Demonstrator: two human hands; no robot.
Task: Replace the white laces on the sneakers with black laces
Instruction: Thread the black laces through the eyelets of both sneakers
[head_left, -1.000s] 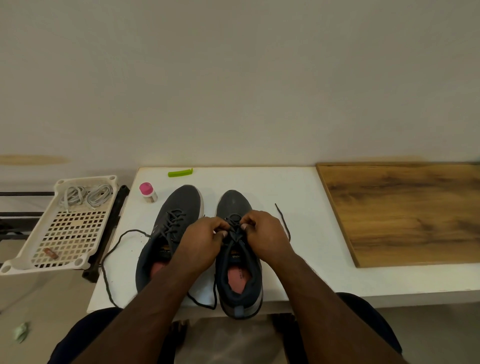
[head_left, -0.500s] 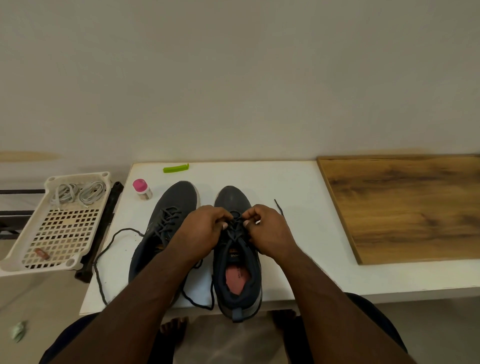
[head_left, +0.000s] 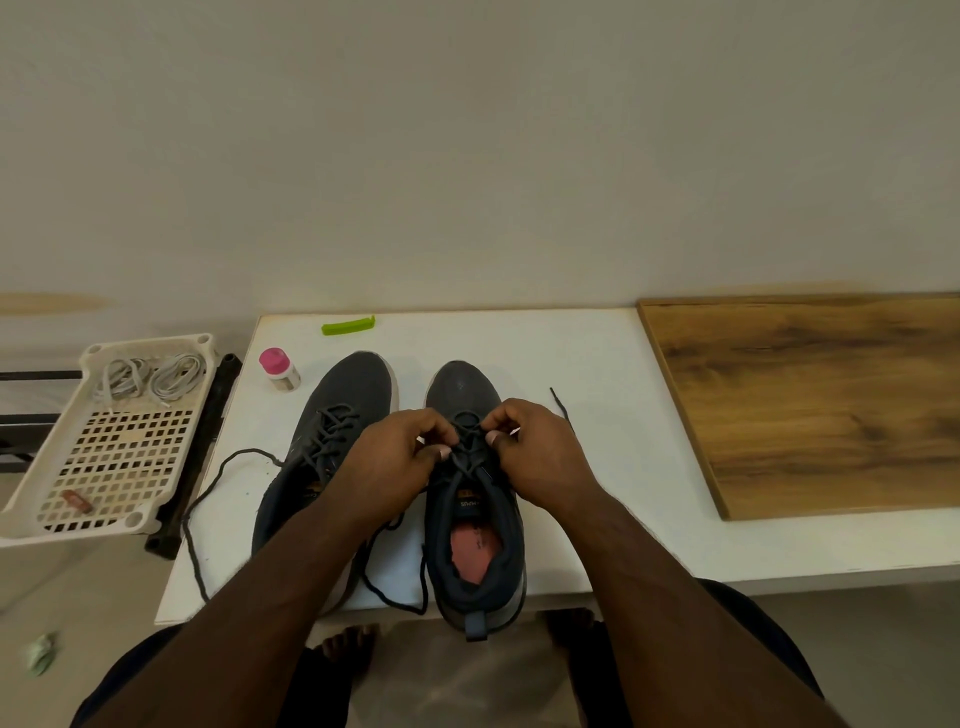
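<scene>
Left hand (head_left: 395, 462) and right hand (head_left: 540, 452) each pinch the black lace (head_left: 467, 447), crossed between their fingertips over the right sneaker (head_left: 467, 519).

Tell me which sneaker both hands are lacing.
The right sneaker, pink insole showing. The left hand and right hand pinch its black lace.

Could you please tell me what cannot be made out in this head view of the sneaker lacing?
- Right sneaker eyelets: hidden by the left hand and right hand.
- Left sneaker heel: covered by the left forearm.
- Print on the pink-capped bottle: too small.
- Wooden board: cut off at the right edge.
</scene>
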